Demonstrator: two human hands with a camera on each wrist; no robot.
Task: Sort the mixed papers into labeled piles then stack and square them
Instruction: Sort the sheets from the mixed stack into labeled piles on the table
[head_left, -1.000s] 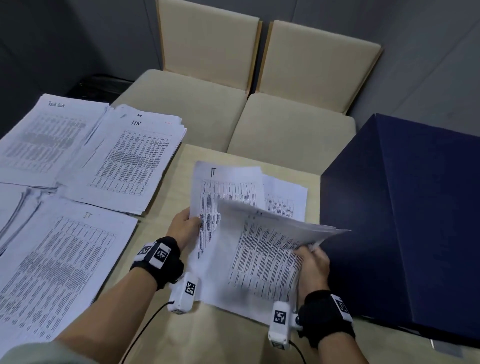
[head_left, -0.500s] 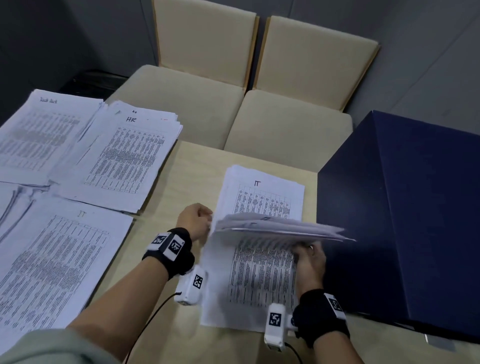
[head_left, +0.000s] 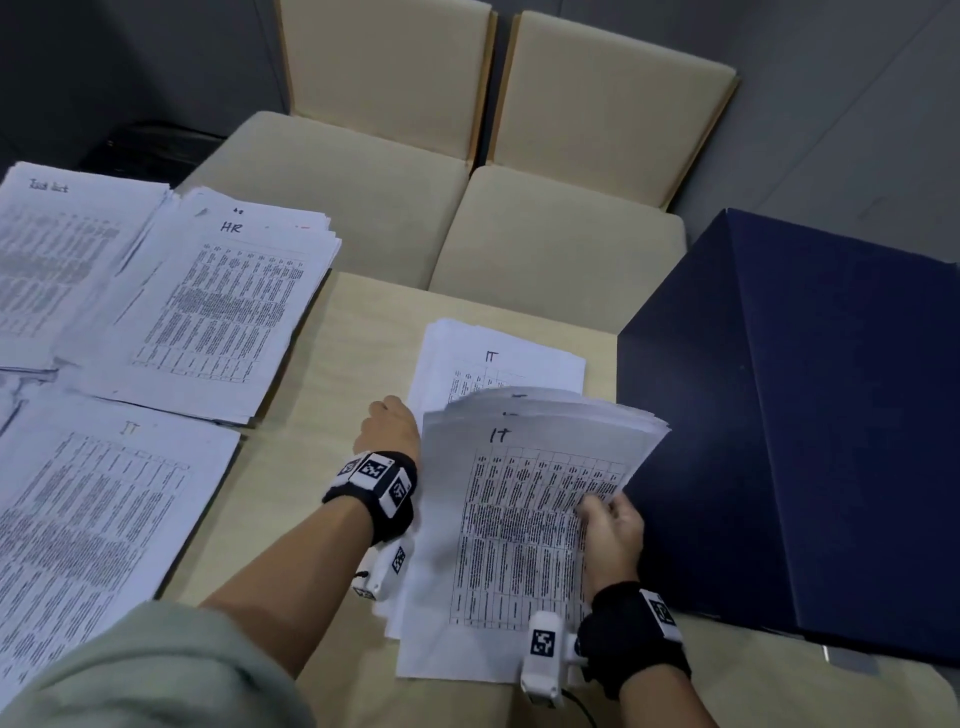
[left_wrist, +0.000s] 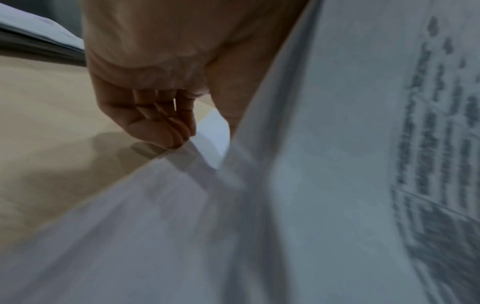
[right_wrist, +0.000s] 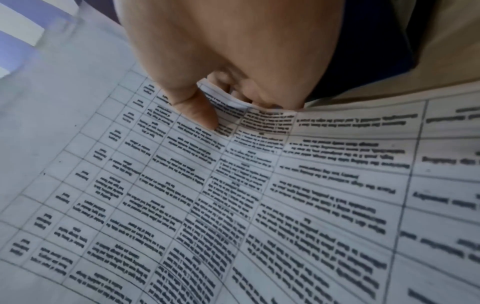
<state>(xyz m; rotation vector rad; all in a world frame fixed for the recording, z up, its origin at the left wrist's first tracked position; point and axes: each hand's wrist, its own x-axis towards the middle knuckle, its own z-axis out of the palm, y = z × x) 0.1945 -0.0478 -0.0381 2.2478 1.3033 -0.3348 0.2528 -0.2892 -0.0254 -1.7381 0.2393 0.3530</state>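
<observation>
My right hand grips the right edge of a sheaf of printed tables marked "IT" and holds that edge raised off the table; its thumb presses on top, with fingers curled underneath. More sheets marked "IT" lie flat below it. My left hand sits at the papers' left edge. Its curled fingertips touch the edge of the sheets on the table, and its thumb lies against the raised sheaf. Left of them lie three sorted piles: "Task list", "HR" and "IT".
A large navy box stands right beside the held sheaf. Two beige chairs are pushed against the table's far edge. A strip of bare wooden tabletop separates the sorted piles from the papers in hand.
The raised sheaf has tipped back towards me, so its "IT" top page faces up. The left hand let go of a sheet, which now lies flat, and stays at the left edge.
</observation>
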